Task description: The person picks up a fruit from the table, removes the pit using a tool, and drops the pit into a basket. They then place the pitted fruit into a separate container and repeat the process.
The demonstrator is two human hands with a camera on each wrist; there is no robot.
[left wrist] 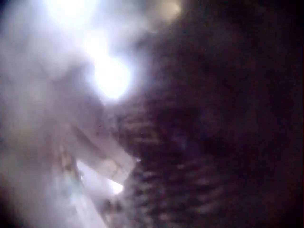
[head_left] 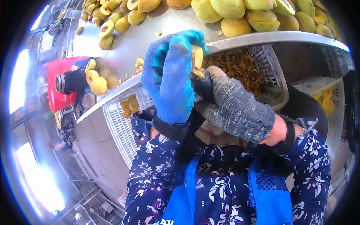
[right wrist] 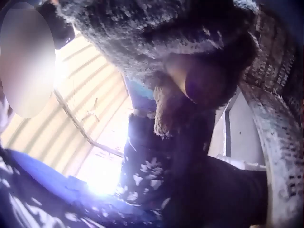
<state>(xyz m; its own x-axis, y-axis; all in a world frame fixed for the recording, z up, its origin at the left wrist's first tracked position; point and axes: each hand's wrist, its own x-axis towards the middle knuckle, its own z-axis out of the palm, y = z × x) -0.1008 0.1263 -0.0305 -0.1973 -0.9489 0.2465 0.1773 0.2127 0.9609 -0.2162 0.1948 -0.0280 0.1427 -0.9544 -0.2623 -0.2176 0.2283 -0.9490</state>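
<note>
In the head view my left hand [head_left: 170, 77], in a blue glove, holds a piece of yellow peach [head_left: 198, 58] with the fingers curled over it. Its cut flesh shows on the side facing my right hand. My right hand [head_left: 240, 103], in a grey knitted glove, is right against the fruit. It grips a dark-handled tool [head_left: 203, 87]; the working end is hidden by the peach and fingers. The right wrist view shows the round end of a handle [right wrist: 206, 85] inside the grey fist. The left wrist view is dark and blurred.
Peach halves [head_left: 230, 9] are heaped on the metal table [head_left: 146, 32], whose raised rim [head_left: 277, 36] runs before me. Under it stands a crate [head_left: 275, 71] of brown pits [head_left: 240, 67]. Other white crates [head_left: 120, 127] flank me. A red bag [head_left: 62, 80] lies left.
</note>
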